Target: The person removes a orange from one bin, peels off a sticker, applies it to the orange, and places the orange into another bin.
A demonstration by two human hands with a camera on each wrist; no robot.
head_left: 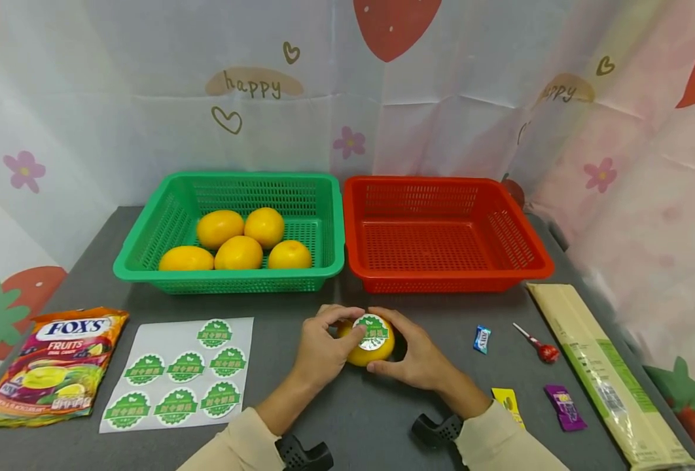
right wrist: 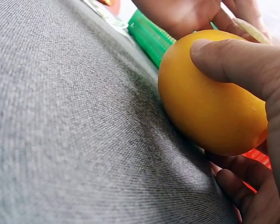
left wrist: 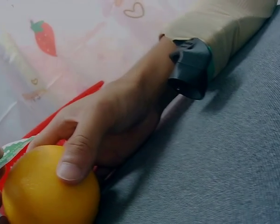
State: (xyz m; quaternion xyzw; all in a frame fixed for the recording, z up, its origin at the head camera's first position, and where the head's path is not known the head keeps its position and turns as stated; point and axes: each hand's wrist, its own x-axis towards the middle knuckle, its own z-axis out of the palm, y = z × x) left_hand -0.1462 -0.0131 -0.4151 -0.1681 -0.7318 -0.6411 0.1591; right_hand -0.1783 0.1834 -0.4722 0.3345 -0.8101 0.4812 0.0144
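Low in front of the two baskets, my right hand (head_left: 421, 358) grips a yellow-orange orange (head_left: 362, 356). Its thumb (right wrist: 219, 60) presses on the near side of the fruit, and other fingers curl round beneath in the right wrist view. From the opposite side my left hand (head_left: 322, 347) pinches a round green-and-white sticker (head_left: 374, 333) by its left edge, over the top of the fruit. In the left wrist view part of the sticker (left wrist: 11, 151) stands up off the orange (left wrist: 44, 196). A white sheet (head_left: 165, 337) of matching stickers lies to the left.
Several oranges (head_left: 238, 253) lie in a green basket (head_left: 224, 275) at the back. Beside it stands a red basket (head_left: 453, 284). At far left is a candy bag (head_left: 59, 366). Small wrapped candies (head_left: 565, 407), a lollipop (head_left: 548, 353) and a long beige package (head_left: 609, 373) lie on the right.
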